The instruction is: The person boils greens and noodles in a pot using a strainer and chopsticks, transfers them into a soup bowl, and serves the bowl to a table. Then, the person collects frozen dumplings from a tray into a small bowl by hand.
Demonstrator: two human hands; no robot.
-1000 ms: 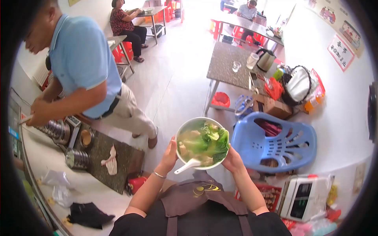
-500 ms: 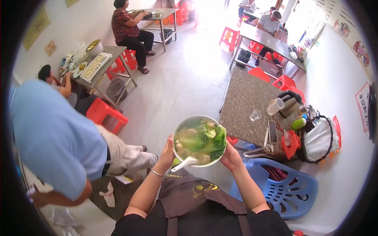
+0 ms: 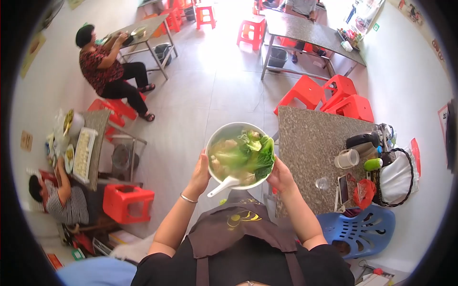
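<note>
A white bowl (image 3: 213, 178) of soup with leafy greens and pale pieces is held level in front of my apron. My left hand (image 3: 200, 174) grips its left side, and my right hand (image 3: 280, 175) grips its right side. Inside the bowl rests a white spoon (image 3: 224, 186), its handle over the near left rim. The fingers under the bowl are hidden.
A speckled table (image 3: 305, 143) at right bears a kettle, cup, phone and basket (image 3: 381, 181). Below it is a blue chair (image 3: 358, 233). Red stools (image 3: 128, 204) stand left and ahead. People sit at tables on the left and far ahead; a blue shirt (image 3: 98, 272) shows lower left.
The view has moved forward into the room, and the right table is now nearer. The person in blue has slid to the bottom left edge. Both hands still hold the bowl.
</note>
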